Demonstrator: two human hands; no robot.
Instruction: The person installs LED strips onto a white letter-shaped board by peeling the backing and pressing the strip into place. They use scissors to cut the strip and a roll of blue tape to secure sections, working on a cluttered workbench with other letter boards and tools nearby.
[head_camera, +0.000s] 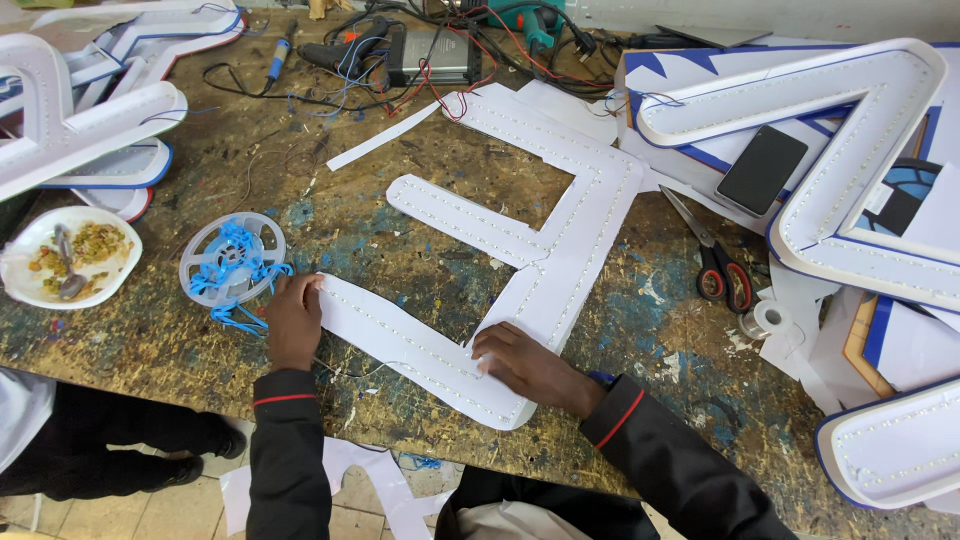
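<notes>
White plastic sheet, cut into a large angular letter shape (520, 250), lies flat on the paint-stained wooden desk (640, 330), and rows of small LED dots already run along most of its arms. The lowest arm, nearest the person, looks like the part in hand: the left hand (293, 320) presses its fingertips flat on that arm's left end, fingers together and clamped on nothing, while the right hand (525, 365) lies spread and flat near the arm's middle, holding the sheet down rather than gripping it. By the look of it, the strip is laid over nearly the whole shape, with only this last arm left to press down or finish.

Just left of the left hand sits a clear reel (232, 260) with blue strands spilling from it. Finished raised sign letters, white with blue edges, are stacked at the right (850, 170) and at the far left (70, 130). A dark phone (762, 168) rests on the right stack, red-handled scissors (715, 265) lie beside it, and a white plate of food (70, 255) stands at the left edge.
</notes>
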